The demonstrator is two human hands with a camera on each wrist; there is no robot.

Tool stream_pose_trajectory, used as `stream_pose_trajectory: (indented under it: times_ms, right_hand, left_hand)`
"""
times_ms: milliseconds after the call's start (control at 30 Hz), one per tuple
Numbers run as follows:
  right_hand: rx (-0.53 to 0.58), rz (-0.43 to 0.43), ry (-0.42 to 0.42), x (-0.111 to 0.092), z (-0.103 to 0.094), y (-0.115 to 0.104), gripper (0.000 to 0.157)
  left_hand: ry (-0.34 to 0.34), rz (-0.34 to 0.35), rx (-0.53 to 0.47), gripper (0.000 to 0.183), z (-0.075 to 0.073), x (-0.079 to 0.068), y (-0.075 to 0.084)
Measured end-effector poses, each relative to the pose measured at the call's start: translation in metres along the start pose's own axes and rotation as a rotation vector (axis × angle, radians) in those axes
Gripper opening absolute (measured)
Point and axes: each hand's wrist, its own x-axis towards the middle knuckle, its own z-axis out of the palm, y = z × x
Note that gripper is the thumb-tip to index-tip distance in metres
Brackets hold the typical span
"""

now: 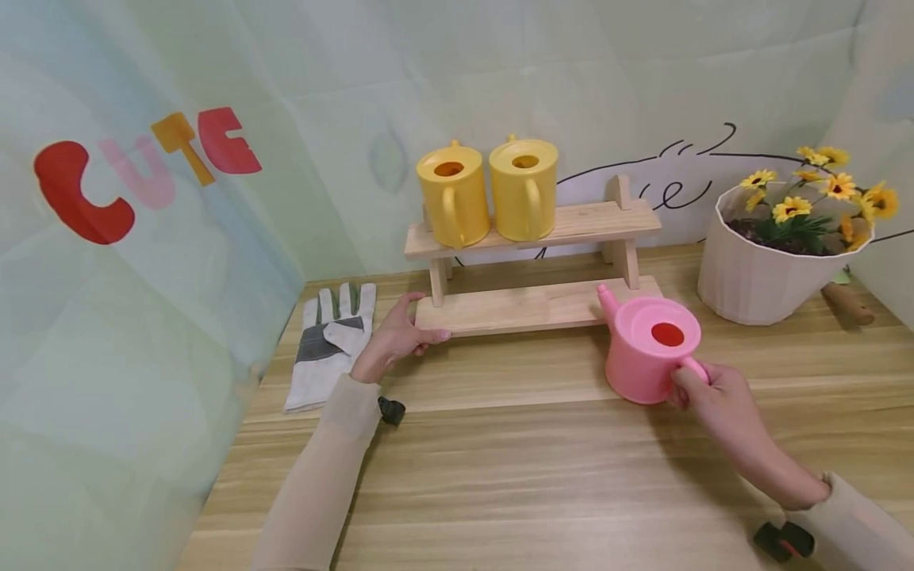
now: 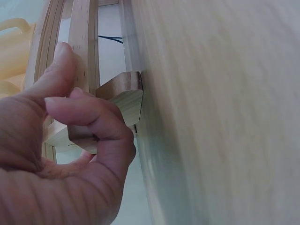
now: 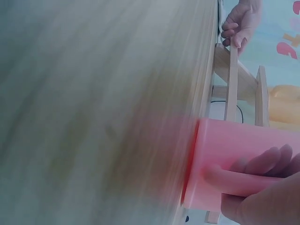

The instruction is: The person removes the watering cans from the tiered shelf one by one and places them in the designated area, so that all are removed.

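My right hand (image 1: 724, 408) grips the handle of a pink watering can (image 1: 643, 369), fingers curled round it. The can is upright, its spout toward the right end of the lower step of a small wooden two-step shelf (image 1: 528, 308). In the right wrist view the pink can (image 3: 253, 136) shows its base close over the table. My left hand (image 1: 398, 331) holds the left end of that lower step, thumb on top; in the left wrist view its other fingers (image 2: 101, 117) curl at the board's end. Two yellow watering cans (image 1: 455, 202) stand side by side on the upper step, handles facing me.
A grey and white work glove (image 1: 332, 341) lies left of the shelf. At the right stands a white pot (image 1: 774, 281) of yellow flowers, with a wooden handle (image 1: 847, 304) beside it. A printed cloth (image 1: 343, 95) hangs behind the table (image 1: 500, 476).
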Motion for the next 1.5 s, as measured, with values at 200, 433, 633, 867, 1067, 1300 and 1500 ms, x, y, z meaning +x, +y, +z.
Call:
stream_pose_trajectory:
  times_ms: [200,433,633,867,1067,1300,1500]
  right_hand:
    - [-0.002,0.019,-0.007,-0.001,-0.001,0.001,0.040]
    - [-0.028,0.019,-0.019,-0.001,-0.003,0.002,0.038]
    - [-0.082,0.022,-0.025,-0.002,-0.005,0.001,0.033]
    - [-0.146,0.024,-0.021,-0.005,-0.006,-0.001,0.027]
    - [-0.237,0.009,0.005,-0.009,-0.007,-0.003,0.030]
    - [-0.278,0.024,0.000,-0.011,-0.014,-0.006,0.052]
    - [-0.232,-0.028,0.048,-0.014,-0.014,-0.006,0.065]
  left_hand:
    - [0.001,-0.003,0.003,0.102,0.000,0.000,0.001]
    - [-0.001,-0.012,-0.003,0.102,0.000,0.000,0.002]
    - [0.006,-0.021,0.004,0.102,0.001,-0.001,0.003]
    - [0.003,-0.020,0.007,0.102,0.001,-0.002,0.003]
    - [0.000,-0.017,0.007,0.102,0.000,-0.001,0.003]
    - [0.003,-0.011,0.008,0.101,0.001,0.000,0.002]
    - [0.001,-0.004,0.006,0.101,0.001,-0.001,0.002]
